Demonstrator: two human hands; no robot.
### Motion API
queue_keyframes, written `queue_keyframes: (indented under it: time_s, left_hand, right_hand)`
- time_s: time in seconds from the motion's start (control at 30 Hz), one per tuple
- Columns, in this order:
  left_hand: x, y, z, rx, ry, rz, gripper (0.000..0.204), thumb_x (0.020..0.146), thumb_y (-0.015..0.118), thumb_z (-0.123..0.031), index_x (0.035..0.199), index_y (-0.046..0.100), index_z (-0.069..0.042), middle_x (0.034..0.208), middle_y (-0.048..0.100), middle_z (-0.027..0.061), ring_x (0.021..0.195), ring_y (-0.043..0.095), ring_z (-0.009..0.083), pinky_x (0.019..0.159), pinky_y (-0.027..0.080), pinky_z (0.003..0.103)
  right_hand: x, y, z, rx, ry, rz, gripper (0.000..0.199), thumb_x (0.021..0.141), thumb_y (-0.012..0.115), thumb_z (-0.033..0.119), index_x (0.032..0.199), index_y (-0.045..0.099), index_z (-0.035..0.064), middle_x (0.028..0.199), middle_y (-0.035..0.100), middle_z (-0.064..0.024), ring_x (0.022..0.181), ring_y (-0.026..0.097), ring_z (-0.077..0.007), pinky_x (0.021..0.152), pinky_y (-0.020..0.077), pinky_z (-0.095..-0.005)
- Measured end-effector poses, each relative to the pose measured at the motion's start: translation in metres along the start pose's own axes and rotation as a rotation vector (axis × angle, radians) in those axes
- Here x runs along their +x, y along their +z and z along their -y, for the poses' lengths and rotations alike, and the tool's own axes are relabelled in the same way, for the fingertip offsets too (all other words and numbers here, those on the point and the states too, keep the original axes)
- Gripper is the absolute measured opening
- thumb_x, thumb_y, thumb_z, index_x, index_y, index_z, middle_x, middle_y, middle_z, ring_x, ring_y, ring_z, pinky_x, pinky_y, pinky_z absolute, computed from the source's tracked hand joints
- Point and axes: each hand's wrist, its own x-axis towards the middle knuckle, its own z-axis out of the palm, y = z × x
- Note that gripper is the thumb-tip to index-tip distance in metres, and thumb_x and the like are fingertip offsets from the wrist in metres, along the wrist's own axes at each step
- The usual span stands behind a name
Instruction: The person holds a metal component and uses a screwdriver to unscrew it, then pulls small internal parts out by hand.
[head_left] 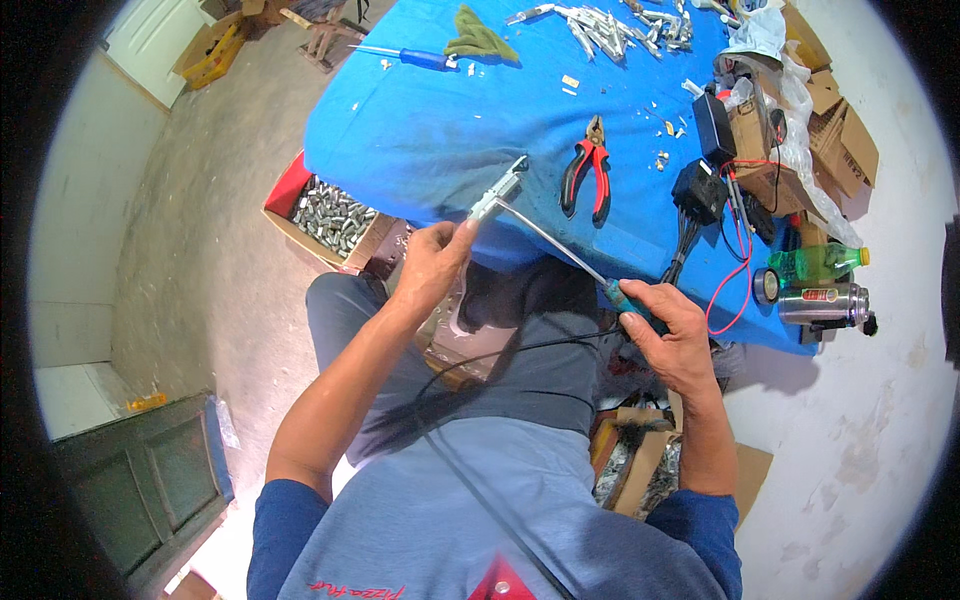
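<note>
My left hand (435, 262) pinches a slim, pale silver metal part (497, 192) by its near end, just over the front edge of the blue cloth. Its far end has a dark tip. In my right hand (672, 335) is a screwdriver with a teal handle and a long thin shaft (560, 249). The shaft points up and left, and its tip meets the side of the metal part. Red and black pliers (587, 180) lie with slightly parted handles on the cloth beyond.
A blue screwdriver (425, 59), a green glove (480, 36) and a pile of silver parts (605, 32) lie farther back. Black adapters (700, 192), a green bottle (815, 263) and a steel flask (825, 304) stand right. A box of metal pieces (277, 210) sits left; a black cable (480, 356) crosses my lap.
</note>
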Motion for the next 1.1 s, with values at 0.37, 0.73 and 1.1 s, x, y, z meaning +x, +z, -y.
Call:
queue_keyframes:
  time_s: [0.37, 0.73, 1.1]
  left_hand:
    - [0.002, -0.003, 0.006, 0.004, -0.017, 0.034, 0.046, 0.097, 0.06, -0.044, 0.076, 0.06, -0.003, 0.066, 0.052, -0.0004, 0.059, 0.043, 0.006, 0.054, 0.034, 0.023]
    - [0.017, -0.013, -0.006, 0.276, 0.001, 0.081, 0.052, 0.091, 0.062, -0.051, 0.074, 0.062, -0.001, 0.067, 0.055, 0.0013, 0.062, 0.049, 0.01, 0.056, 0.038, 0.028]
    - [0.019, 0.008, -0.035, 0.841, 0.243, -0.028, 0.053, 0.094, 0.058, -0.043, 0.072, 0.063, 0.006, 0.067, 0.06, 0.0276, 0.068, 0.062, 0.044, 0.064, 0.047, 0.05]
  right_hand:
    - [0.009, 0.003, 0.015, -0.156, -0.048, 0.01, 0.034, 0.083, 0.071, 0.01, 0.116, 0.068, 0.0093, 0.091, 0.065, -0.0136, 0.081, 0.066, -0.0298, 0.071, 0.0517, -0.0365]
    - [0.017, -0.009, 0.034, -0.255, -0.101, 0.061, 0.032, 0.084, 0.069, 0.01, 0.116, 0.067, 0.0098, 0.091, 0.065, -0.0134, 0.079, 0.066, -0.0318, 0.068, 0.0528, -0.0392]
    - [0.031, -0.016, 0.04, -0.466, -0.318, 0.109, 0.034, 0.082, 0.069, 0.008, 0.116, 0.064, 0.0093, 0.087, 0.063, -0.0104, 0.072, 0.065, -0.0301, 0.059, 0.0518, -0.0406]
